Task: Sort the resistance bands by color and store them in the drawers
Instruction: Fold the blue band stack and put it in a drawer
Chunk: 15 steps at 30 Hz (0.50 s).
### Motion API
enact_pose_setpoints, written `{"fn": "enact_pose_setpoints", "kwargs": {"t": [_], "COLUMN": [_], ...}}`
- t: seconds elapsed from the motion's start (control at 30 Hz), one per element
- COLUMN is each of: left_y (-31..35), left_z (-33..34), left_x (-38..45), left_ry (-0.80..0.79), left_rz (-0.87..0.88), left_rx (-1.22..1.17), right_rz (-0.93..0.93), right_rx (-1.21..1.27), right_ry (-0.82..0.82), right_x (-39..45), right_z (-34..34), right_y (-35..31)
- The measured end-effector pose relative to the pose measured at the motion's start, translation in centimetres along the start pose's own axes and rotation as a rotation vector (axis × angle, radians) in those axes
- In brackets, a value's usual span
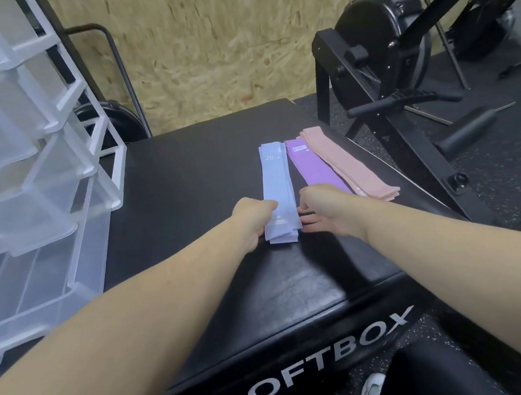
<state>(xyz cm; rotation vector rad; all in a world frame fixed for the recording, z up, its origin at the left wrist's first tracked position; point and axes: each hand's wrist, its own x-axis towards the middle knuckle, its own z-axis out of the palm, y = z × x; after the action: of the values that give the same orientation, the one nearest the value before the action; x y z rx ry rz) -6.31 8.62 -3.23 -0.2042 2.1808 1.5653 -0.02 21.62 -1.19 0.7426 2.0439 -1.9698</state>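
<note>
Three stacks of resistance bands lie side by side on the black soft box: a light blue stack marked "20 lb", a purple stack to its right, and a pink stack furthest right. My left hand grips the near left edge of the blue stack. My right hand rests beside the stack's near right edge, with its fingers curled toward it. Whether the right fingers actually hold the stack is unclear. The white drawer unit with translucent drawers stands at the left.
The drawer unit's lower drawers are pulled out toward me. A black exercise machine stands at the back right, past the box's edge. A chipboard wall is behind. My shoe shows below the box front.
</note>
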Motion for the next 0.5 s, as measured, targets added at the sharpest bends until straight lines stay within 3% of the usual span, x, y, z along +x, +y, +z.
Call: {"fn": "enact_pose_setpoints", "kwargs": {"t": [0.27,0.5], "left_y": [0.3,0.7], "left_z": [-0.7,-2.3], "left_x": [0.5,0.3], "left_ry": [-0.015,-0.089], "left_rz": [0.097,-0.056], "left_rx": [0.195,0.157], "right_rz": [0.048,0.04], "right_rx": [0.184,0.147], "right_ry": [-0.077,-0.167], "right_x": [-1.0,-0.6], "right_z": [0.1,0.7], "right_y": [0.4,1.0]}}
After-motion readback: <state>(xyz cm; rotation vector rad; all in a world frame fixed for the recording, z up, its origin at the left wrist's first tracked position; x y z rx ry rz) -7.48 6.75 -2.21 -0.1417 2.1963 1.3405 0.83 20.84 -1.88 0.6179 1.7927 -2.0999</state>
